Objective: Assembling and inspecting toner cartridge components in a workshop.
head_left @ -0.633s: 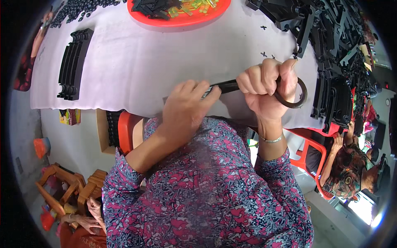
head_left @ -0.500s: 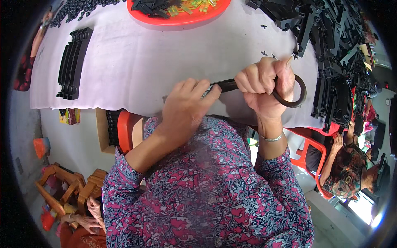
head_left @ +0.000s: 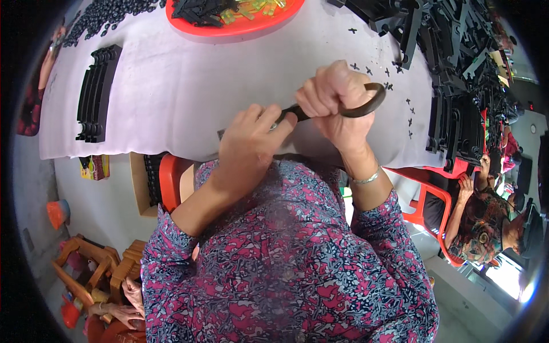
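Observation:
My right hand [head_left: 338,98] is closed in a fist round a dark tool with a ring-shaped end. Its thick ring [head_left: 369,106] sticks out on the right side of the fist. A black shaft runs leftward from the fist to my left hand [head_left: 250,143], whose fingers are closed over that end. A small grey tip [head_left: 221,134] shows past the left hand; whether it belongs to the same tool is hidden. Both hands are over the near edge of the white-covered table [head_left: 189,97], in front of my patterned shirt.
A red tray [head_left: 246,33] holds black and yellowish pieces at the far side. Black slotted parts [head_left: 97,94] stand left; black pellets [head_left: 108,17] lie beyond. Heaped black parts [head_left: 452,46] fill the right, beside small black crosses [head_left: 389,86]. Other people sit lower left and right.
My right hand has shifted left and slightly up, bringing the ring nearer my left hand and tilting it. The left hand stays closed in nearly the same place. The view has shifted slightly.

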A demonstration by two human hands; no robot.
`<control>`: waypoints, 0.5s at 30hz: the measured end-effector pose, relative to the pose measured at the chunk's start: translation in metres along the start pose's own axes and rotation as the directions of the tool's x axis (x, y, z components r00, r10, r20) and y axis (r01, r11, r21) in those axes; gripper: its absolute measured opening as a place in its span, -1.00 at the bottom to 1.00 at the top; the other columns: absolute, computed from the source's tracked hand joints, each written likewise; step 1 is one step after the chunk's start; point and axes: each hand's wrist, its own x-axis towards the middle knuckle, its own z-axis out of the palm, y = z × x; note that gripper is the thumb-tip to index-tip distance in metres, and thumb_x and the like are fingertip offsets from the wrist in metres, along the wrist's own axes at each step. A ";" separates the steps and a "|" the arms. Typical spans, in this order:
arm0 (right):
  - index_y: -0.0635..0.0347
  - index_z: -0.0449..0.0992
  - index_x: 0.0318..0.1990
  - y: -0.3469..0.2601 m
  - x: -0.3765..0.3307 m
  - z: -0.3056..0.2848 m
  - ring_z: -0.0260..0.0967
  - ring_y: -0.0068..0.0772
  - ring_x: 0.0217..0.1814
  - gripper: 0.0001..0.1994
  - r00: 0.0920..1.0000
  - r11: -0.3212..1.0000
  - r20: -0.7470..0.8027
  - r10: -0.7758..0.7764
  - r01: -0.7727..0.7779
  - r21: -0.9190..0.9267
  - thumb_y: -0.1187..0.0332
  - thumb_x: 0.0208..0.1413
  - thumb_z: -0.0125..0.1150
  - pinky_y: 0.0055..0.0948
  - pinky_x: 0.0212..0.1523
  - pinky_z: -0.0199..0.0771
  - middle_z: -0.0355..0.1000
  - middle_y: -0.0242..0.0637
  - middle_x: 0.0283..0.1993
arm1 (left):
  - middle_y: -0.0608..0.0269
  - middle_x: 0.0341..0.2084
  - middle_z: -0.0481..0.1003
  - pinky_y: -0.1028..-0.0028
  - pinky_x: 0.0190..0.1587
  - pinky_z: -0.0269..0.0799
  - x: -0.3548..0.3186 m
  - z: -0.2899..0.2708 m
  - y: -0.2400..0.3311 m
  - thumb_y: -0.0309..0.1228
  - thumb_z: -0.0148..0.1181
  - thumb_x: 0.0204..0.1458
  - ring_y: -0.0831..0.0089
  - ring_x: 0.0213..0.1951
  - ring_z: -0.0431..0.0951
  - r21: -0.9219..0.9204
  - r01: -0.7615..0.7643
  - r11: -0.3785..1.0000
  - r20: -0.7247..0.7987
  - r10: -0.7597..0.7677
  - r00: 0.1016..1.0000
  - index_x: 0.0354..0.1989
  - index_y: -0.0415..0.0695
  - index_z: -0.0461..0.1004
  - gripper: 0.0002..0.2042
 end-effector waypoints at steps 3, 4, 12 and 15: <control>0.06 0.07 -0.62 0.006 0.000 0.000 -0.15 -0.54 -0.67 -0.56 0.992 0.784 0.071 0.108 -0.129 0.607 0.20 0.36 -0.13 -0.40 -0.61 -0.13 -0.02 -0.50 -0.68 | 0.24 -0.20 0.48 0.29 -0.16 0.44 0.003 -0.004 0.001 -0.45 0.09 0.02 0.26 -0.19 0.49 -0.009 0.025 1.000 0.045 -0.025 0.999 -0.05 -0.08 0.59 -0.69; 0.03 0.09 -0.64 0.010 -0.001 -0.001 -0.22 -0.56 -0.65 -0.52 0.989 0.699 0.046 0.141 -0.133 0.703 0.10 0.38 -0.17 -0.41 -0.58 -0.17 -0.05 -0.54 -0.68 | 0.23 -0.18 0.50 0.29 -0.14 0.45 0.003 -0.006 0.002 -0.46 0.10 0.02 0.25 -0.18 0.50 -0.010 0.041 0.999 0.070 -0.040 0.997 -0.04 -0.06 0.60 -0.68; -0.01 0.07 -0.66 0.023 -0.005 -0.022 -0.30 -0.58 -0.63 -0.48 0.977 0.468 0.051 0.207 -0.144 0.872 -0.02 0.36 -0.23 -0.42 -0.58 -0.26 -0.10 -0.54 -0.71 | 0.24 -0.18 0.49 0.26 -0.13 0.46 0.002 -0.004 0.006 -0.47 0.12 0.02 0.24 -0.18 0.50 0.044 0.075 0.996 0.079 -0.078 0.994 -0.03 -0.01 0.62 -0.68; -0.01 0.07 -0.66 0.023 -0.004 -0.021 -0.31 -0.58 -0.63 -0.48 0.979 0.474 0.060 0.196 -0.148 0.868 -0.03 0.35 -0.23 -0.42 -0.58 -0.26 -0.10 -0.54 -0.71 | 0.25 -0.18 0.49 0.25 -0.13 0.46 0.001 -0.004 0.004 -0.47 0.13 0.01 0.24 -0.18 0.50 0.036 0.078 0.996 0.073 -0.081 0.994 -0.03 0.00 0.62 -0.67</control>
